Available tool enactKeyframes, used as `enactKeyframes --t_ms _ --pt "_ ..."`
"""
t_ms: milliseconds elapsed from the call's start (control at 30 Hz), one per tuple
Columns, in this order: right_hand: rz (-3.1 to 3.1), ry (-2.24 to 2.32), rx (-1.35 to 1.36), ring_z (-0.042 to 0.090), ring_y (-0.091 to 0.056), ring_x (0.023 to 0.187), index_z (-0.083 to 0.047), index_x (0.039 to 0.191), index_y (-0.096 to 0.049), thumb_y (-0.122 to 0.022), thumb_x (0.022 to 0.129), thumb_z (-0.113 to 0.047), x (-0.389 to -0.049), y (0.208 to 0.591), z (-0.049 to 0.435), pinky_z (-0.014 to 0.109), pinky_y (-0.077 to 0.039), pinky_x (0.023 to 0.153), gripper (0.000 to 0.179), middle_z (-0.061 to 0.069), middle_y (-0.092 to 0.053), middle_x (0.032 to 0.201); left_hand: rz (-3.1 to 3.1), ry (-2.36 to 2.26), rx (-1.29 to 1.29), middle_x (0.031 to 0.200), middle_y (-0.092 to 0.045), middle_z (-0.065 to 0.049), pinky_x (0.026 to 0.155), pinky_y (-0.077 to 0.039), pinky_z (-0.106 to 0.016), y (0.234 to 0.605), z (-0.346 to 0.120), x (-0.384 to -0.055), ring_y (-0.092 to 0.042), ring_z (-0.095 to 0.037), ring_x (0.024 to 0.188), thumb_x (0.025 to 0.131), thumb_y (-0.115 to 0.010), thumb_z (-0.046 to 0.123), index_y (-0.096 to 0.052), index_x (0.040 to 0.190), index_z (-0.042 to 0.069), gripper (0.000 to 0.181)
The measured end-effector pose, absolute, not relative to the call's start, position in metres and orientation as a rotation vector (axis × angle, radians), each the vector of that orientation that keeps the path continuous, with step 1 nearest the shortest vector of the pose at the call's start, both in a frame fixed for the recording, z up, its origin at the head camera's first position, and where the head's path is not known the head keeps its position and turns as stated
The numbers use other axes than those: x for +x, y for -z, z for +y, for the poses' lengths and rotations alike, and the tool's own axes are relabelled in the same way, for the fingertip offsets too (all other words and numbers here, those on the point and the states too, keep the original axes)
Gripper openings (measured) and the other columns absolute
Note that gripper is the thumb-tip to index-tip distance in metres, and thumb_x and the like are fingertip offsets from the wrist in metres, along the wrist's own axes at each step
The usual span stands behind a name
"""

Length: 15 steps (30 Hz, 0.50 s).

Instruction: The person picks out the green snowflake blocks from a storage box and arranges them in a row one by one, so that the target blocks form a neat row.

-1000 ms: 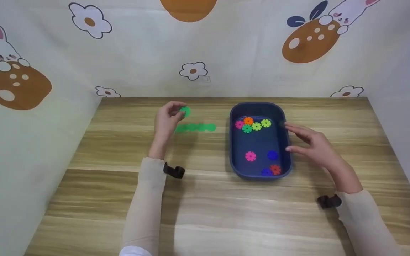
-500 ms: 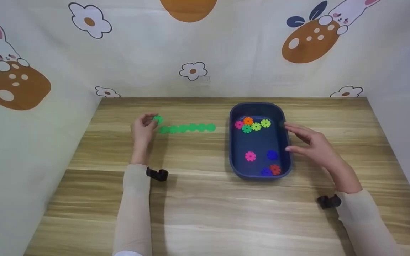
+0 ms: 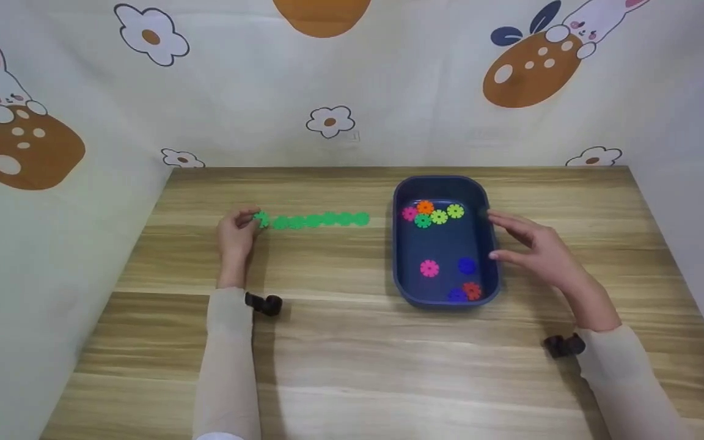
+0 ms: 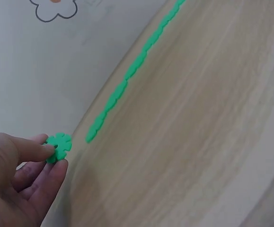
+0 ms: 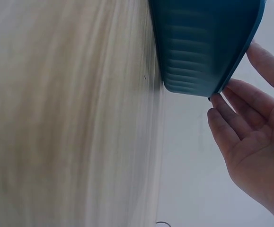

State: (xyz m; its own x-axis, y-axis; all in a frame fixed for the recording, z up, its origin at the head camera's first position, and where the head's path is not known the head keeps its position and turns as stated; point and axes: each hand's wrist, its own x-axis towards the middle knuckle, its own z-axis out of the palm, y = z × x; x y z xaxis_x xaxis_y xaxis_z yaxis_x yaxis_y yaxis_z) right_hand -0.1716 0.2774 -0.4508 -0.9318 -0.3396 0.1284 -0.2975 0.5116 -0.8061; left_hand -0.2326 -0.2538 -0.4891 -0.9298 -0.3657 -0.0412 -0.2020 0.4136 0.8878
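My left hand (image 3: 235, 237) pinches a green notched plastic disc (image 4: 61, 145) between thumb and fingers. It holds the disc just off the left end of a row of green notched discs (image 3: 329, 219), which lies on the table toward the back. In the left wrist view the row (image 4: 115, 97) runs away from the hand, edge to edge. My right hand (image 3: 538, 252) has its fingertips and thumb at the right rim of a dark blue bin (image 3: 396, 263); its fingers (image 5: 234, 116) are stretched out there. Several pink, orange, green, yellow-green, blue and red discs (image 3: 429, 268) lie inside the bin.
The wooden tabletop (image 3: 340, 360) ends at the back against a cream backdrop (image 3: 254, 91) printed with rabbits and flowers. A similar wall stands to the left and a pale one to the right. Each wrist carries a small black camera mount (image 3: 264, 304).
With a green disc in its fingers, my left hand has moved left and down to the near end of the row, uncovering more of the row. My right hand has stayed on the bin.
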Motion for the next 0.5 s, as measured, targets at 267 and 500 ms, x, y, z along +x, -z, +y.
enactKeyframes --t_ms 267,500 --pt "2.684 1.466 -0.617 -0.014 -0.042 0.128 -0.004 0.139 -0.057 -0.079 0.084 -0.013 -0.1726 0.4528 0.2775 0.001 -0.032 0.105 0.060 0.017 -0.052 0.148 -2.548 1.555 0.512 0.133 -0.063 -0.020 0.107 -0.047 -0.036 0.4918 -0.2570 -0.2321 -0.058 -0.028 0.127 0.098 -0.055 0.002 -0.063 0.128 0.000 0.031" --pt "2.669 1.492 -0.626 -0.015 -0.042 0.128 -0.004 0.139 -0.057 -0.079 0.084 -0.011 -0.1718 0.4519 0.2767 0.001 -0.032 0.104 0.060 0.018 -0.052 0.148 -2.556 1.559 0.536 0.133 -0.065 -0.016 0.093 -0.048 -0.023 0.4911 -0.2562 -0.2314 -0.059 -0.024 0.125 0.103 -0.048 0.009 -0.061 0.131 0.002 0.032"
